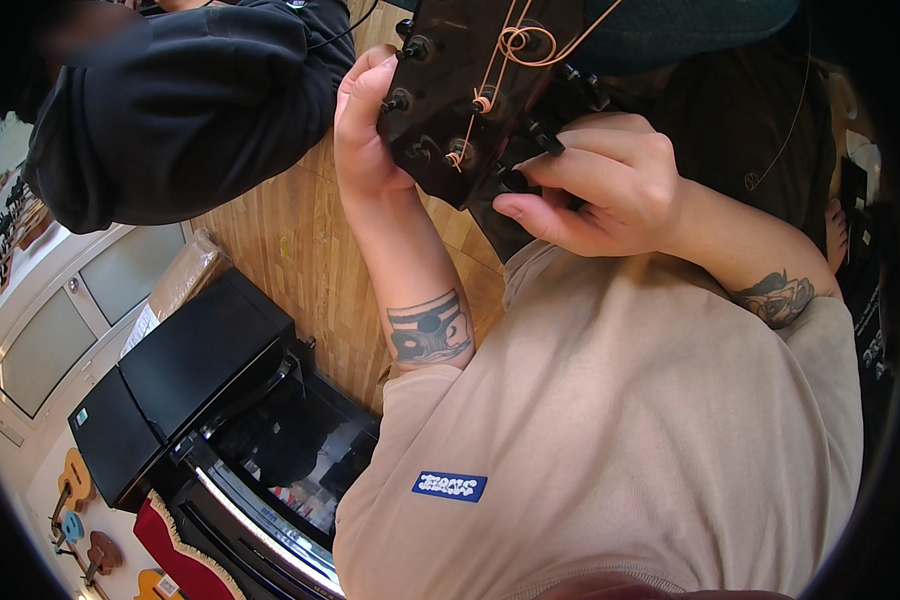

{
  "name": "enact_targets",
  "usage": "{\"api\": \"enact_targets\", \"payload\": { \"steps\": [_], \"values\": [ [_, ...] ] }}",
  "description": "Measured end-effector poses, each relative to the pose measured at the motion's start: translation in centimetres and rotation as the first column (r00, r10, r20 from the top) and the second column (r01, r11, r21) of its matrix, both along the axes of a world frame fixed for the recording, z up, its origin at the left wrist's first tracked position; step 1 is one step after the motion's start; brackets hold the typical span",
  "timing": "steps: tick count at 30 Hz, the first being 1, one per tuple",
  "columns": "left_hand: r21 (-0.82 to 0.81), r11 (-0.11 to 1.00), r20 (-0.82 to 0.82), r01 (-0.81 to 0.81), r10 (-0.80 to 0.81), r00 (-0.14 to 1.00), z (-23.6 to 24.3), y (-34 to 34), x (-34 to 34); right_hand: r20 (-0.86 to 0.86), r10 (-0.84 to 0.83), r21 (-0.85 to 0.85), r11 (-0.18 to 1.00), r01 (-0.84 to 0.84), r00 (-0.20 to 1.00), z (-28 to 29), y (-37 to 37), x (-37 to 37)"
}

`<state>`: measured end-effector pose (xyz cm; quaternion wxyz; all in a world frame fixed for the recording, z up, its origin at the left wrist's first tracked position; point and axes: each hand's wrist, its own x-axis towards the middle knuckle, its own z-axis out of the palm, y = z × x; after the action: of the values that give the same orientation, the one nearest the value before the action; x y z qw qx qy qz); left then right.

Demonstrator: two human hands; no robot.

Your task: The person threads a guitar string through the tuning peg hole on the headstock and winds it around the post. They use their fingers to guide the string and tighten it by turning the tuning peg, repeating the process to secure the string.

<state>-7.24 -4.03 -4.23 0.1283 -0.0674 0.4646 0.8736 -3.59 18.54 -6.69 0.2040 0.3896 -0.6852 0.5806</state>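
Observation:
A dark guitar headstock reaches down from the top edge, tilted, with black tuning pegs on both sides. Copper-coloured strings run to its posts, and one loose string end curls in a coil above them. My left hand grips the headstock's left edge, thumb along the side and the other fingers mostly hidden. On the right side, my right hand pinches a tuning peg near the headstock's tip between thumb and bent fingers. Another tuning peg lies close to its knuckles.
At upper left is a person in dark clothes, close to my left hand. A glossy black piano stands at lower left, with a wrapped package behind it. Small guitars hang on the wall. Wooden floor shows between.

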Motion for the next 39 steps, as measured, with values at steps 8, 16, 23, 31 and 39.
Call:
{"api": "enact_targets", "payload": {
  "steps": [8,16,23,31,39],
  "values": [
    [0.055,0.998,-0.119,-0.019,0.026,0.993,0.0,0.3,-0.1,0.004,-0.002,-0.016,1.000,0.002,1.000,0.0,-0.1,-0.1],
    [0.008,1.000,-0.219,-0.013,0.015,0.976,-1.2,-1.3,0.1,0.010,-0.008,-0.018,1.000,0.008,1.000,-0.1,-0.2,-0.1],
    [-0.029,0.999,-0.122,-0.029,0.025,0.992,-0.1,-0.1,0.1,0.016,0.000,-0.009,1.000,0.001,1.000,0.0,-0.1,0.0],
    [-0.019,1.000,-0.159,-0.025,0.022,0.987,0.1,0.6,-0.5,0.014,0.012,-0.012,1.000,-0.011,1.000,-0.1,0.0,-0.1],
    [0.170,0.985,-0.073,0.026,-0.013,0.997,-1.5,-0.5,0.3,0.026,-0.012,-0.012,1.000,0.012,1.000,0.3,-0.1,0.1]
  ]
}}
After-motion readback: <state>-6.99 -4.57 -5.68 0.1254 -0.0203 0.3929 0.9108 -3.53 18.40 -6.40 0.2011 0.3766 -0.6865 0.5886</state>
